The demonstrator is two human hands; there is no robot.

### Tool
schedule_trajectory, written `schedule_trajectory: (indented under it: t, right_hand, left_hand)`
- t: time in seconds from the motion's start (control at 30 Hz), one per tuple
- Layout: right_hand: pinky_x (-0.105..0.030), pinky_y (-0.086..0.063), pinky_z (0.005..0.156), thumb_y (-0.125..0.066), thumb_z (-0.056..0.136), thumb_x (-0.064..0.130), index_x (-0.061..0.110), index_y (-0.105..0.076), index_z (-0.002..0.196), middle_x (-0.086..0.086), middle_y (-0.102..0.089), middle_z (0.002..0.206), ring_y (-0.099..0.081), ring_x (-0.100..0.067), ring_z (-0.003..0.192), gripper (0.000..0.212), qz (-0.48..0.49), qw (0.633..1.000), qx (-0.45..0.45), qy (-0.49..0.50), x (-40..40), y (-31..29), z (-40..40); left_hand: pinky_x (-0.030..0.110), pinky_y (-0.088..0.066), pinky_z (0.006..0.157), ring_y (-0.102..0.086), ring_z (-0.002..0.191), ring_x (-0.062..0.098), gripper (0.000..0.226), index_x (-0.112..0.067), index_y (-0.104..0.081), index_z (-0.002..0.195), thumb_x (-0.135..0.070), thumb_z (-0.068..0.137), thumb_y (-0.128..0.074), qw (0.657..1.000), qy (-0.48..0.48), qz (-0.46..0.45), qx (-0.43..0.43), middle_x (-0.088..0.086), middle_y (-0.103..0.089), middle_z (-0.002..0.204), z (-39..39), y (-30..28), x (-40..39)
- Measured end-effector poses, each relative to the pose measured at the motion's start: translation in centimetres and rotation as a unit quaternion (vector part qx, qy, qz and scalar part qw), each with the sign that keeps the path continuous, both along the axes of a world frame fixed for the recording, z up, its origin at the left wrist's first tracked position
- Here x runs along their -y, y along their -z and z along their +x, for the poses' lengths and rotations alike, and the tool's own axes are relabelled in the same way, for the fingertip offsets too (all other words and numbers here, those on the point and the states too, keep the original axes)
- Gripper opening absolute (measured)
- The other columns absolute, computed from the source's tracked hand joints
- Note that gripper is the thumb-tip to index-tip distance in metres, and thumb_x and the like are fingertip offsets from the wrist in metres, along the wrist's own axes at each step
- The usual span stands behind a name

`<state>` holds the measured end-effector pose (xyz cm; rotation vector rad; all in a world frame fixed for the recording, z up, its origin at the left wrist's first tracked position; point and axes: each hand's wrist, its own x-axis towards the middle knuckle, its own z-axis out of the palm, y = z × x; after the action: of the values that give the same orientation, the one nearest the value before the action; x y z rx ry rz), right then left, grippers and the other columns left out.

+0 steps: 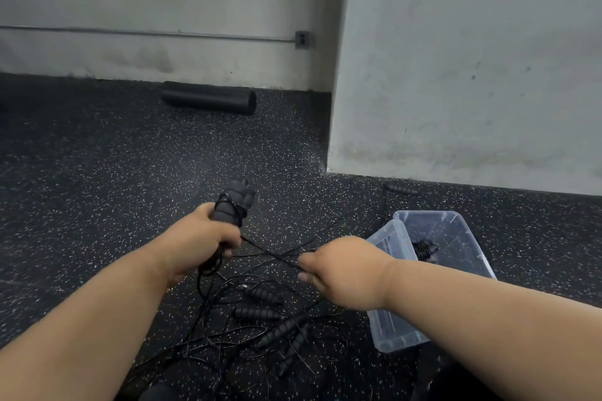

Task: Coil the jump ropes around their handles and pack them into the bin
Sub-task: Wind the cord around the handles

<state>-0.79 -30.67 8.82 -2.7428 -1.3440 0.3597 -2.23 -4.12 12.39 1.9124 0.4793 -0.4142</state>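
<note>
Left hand grips paired handles, anchoring the coil. Right hand, at three o'clock, pinches rope taut for winding. Bin beyond.

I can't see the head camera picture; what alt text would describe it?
A left hand grips black jump rope handles while the right hand pinches the rope, above tangled ropes on a speckled floor. A clear bin holds one coiled rope.
</note>
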Motion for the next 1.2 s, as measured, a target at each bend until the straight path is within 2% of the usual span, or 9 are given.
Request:
schedule_trajectory:
  t: [0.17,0.37,0.43,0.57,0.77,0.83,0.93,1.07,1.2]
  right_hand:
    - [-0.028,-0.038,0.055,-0.051,0.105,0.041,0.021,-0.056,0.08,0.006,-0.056,0.069,-0.053,-0.021,0.06,0.033,0.164,0.964,0.161,-0.133,0.0,-2.2,-0.7]
    - [-0.029,-0.048,0.06,-0.065,0.094,0.057,0.028,-0.07,0.085,0.012,-0.062,0.075,-0.058,-0.012,0.069,0.031,0.247,0.957,0.15,-0.028,-0.2,-4.9,0.8]
    - [-0.03,-0.046,0.06,-0.074,0.081,0.066,0.026,-0.059,0.073,0.013,-0.058,0.067,-0.051,-0.005,0.063,0.044,0.279,0.952,0.062,0.11,0.7,-5.3,2.2]
    - [-0.039,-0.053,0.064,-0.072,0.08,0.069,0.018,-0.04,0.061,0.009,-0.042,0.057,-0.045,-0.009,0.058,0.063,0.332,0.902,-0.125,0.244,3.0,-3.8,4.9]
    - [-0.034,-0.05,0.064,-0.034,0.106,0.064,0.022,-0.055,0.074,0.0,-0.058,0.067,-0.054,-0.014,0.059,0.057,0.21,0.948,-0.175,0.164,1.4,-2.0,2.2]
    - [-0.038,-0.046,0.065,-0.038,0.109,0.053,0.022,-0.048,0.082,0.003,-0.055,0.071,-0.054,-0.019,0.065,0.043,0.143,0.979,-0.115,0.085,0.6,-1.8,0.9]
    - [-0.037,-0.036,0.061,-0.043,0.109,0.041,0.022,-0.042,0.087,0.007,-0.048,0.071,-0.047,-0.022,0.066,0.029,0.08,0.996,0.031,-0.014,0.1,-2.8,0.0]
    - [-0.035,-0.049,0.062,-0.051,0.104,0.045,0.026,-0.065,0.092,0.009,-0.062,0.08,-0.06,-0.019,0.072,0.026,0.141,0.982,0.105,-0.068,0.4,-5.2,0.1]
    - [-0.031,-0.05,0.066,-0.074,0.087,0.055,0.027,-0.066,0.082,0.013,-0.066,0.077,-0.06,-0.007,0.073,0.03,0.18,0.983,0.027,0.017,1.3,-6.5,1.9]
  left_hand:
    - [0.035,-0.056,0.07,-0.067,0.081,0.018,0.056,-0.03,-0.035,0.124,-0.022,0.081,-0.068,0.92,0.174,0.351,-0.015,-0.001,-0.067,0.095,-0.4,2.8,0.5]
    - [0.039,-0.053,0.084,-0.066,0.095,0.025,0.036,-0.025,-0.047,0.117,-0.041,0.09,-0.064,0.782,0.403,0.435,0.188,-0.003,-0.065,0.101,-3.7,3.8,7.5]
    - [0.032,-0.048,0.079,-0.059,0.09,0.015,0.035,-0.031,-0.047,0.115,-0.031,0.086,-0.066,0.793,0.39,0.387,0.264,-0.011,-0.061,0.095,-4.2,2.5,8.4]
    - [0.02,-0.051,0.075,-0.06,0.089,0.001,0.046,-0.039,-0.053,0.113,-0.027,0.08,-0.082,0.887,0.234,0.242,0.316,-0.018,-0.063,0.096,-4.4,-1.1,7.7]
    - [0.029,-0.055,0.073,-0.068,0.085,0.015,0.066,-0.042,-0.044,0.13,-0.013,0.085,-0.084,0.955,-0.05,-0.012,0.291,-0.006,-0.071,0.098,-3.6,-3.1,5.6]
    - [0.035,-0.052,0.071,-0.066,0.087,0.02,0.056,-0.04,-0.047,0.127,-0.014,0.089,-0.079,0.969,-0.099,-0.002,0.225,-0.001,-0.07,0.099,-2.4,-2.4,4.8]
    - [0.036,-0.05,0.068,-0.064,0.081,0.021,0.052,-0.032,-0.045,0.124,-0.012,0.086,-0.075,0.977,-0.018,0.18,0.117,-0.001,-0.065,0.094,-1.0,-0.1,3.2]
    - [0.034,-0.048,0.081,-0.057,0.097,0.023,0.047,-0.019,-0.045,0.127,-0.018,0.085,-0.067,0.887,0.2,0.412,0.058,0.003,-0.061,0.106,-1.5,3.1,3.8]
    - [0.034,-0.052,0.091,-0.058,0.104,0.016,0.028,-0.032,-0.054,0.109,-0.024,0.086,-0.068,0.822,0.397,0.381,0.15,-0.011,-0.063,0.105,-3.5,3.7,7.0]
